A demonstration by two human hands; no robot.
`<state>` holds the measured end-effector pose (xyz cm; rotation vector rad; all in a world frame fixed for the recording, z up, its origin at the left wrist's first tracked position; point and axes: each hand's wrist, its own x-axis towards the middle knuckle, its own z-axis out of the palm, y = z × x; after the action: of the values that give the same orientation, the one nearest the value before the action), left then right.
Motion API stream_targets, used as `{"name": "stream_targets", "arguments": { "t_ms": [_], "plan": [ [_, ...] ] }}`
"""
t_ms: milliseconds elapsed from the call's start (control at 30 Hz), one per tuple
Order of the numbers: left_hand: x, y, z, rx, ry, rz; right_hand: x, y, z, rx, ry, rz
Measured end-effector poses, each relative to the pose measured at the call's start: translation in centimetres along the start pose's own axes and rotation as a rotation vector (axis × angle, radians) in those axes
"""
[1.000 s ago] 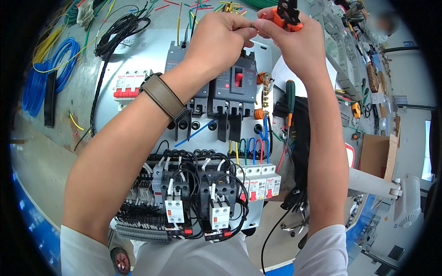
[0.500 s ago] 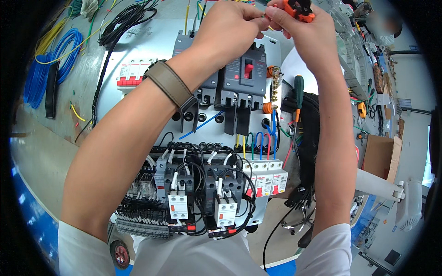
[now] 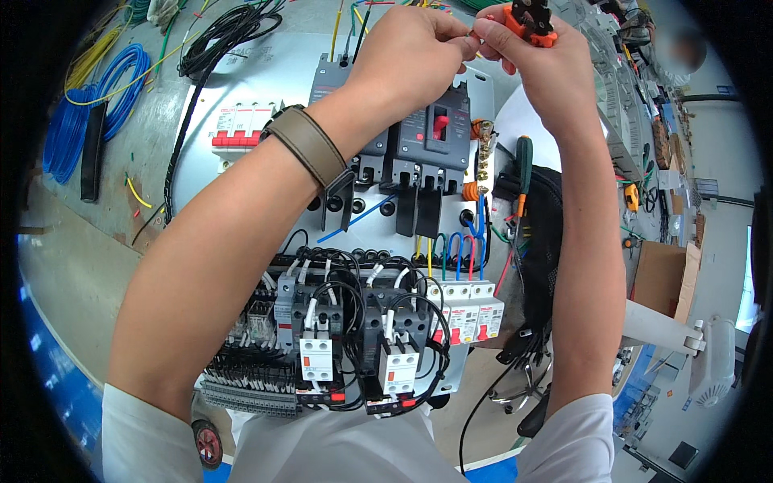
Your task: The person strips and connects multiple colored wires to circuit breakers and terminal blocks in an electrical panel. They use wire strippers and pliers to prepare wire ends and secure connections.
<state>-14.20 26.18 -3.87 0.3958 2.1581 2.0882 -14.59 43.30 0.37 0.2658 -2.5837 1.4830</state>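
Right grip (image 3: 538, 52): clasping an orange-and-black hand tool (image 3: 531, 22) in the palm, near the top edge of the view.
Left grip (image 3: 415, 56): meeting the right fingertips just beside the tool; cannot tell whether pinching anything there, too small a spot to read.
Brown strap (image 3: 306, 149): circling the left wrist.
Dark grey breaker (image 3: 435, 133): lying below both hands on a silvery panel (image 3: 201, 153), showing a red toggle.
White breaker block (image 3: 237, 133): sitting farther left on the same panel, showing red toggles.
Wired assembly (image 3: 394, 322): spreading nearer the body, bearing contactors, looping black wires and, at its right end, small white breakers (image 3: 463, 314).
Green-handled screwdriver (image 3: 524, 165): lying between the panel and the right forearm (image 3: 592, 241).
Blue wire coil (image 3: 68, 145): resting far left on the grey table (image 3: 165, 113).
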Motion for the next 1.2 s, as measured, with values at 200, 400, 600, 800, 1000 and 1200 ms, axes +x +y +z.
{"name": "stream_targets", "arguments": {
  "t_ms": [200,400,600,800,1000,1200],
  "plan": [
    [0.5,-2.3,0.3,0.177,0.079,0.108,-0.6,0.8,-1.5,-0.075,0.013,-0.076],
    [0.5,-2.4,1.0,0.194,0.068,0.095,-3.3,2.8,-3.7,-0.515,0.144,-0.144],
    [1.5,-3.6,0.9,0.221,0.063,0.151,-5.6,3.2,-2.6,-0.770,0.108,-0.217],
    [1.4,-2.9,0.7,0.218,0.000,0.066,-4.7,3.5,-1.8,-0.881,0.129,-0.282],
    [1.6,-2.5,0.3,0.103,-0.024,-0.011,-4.7,3.3,-1.3,-0.918,0.124,-0.248],
    [1.6,-2.4,0.3,0.093,-0.036,-0.024,-4.8,3.5,-1.5,-0.899,0.123,-0.253]
  ]
}}
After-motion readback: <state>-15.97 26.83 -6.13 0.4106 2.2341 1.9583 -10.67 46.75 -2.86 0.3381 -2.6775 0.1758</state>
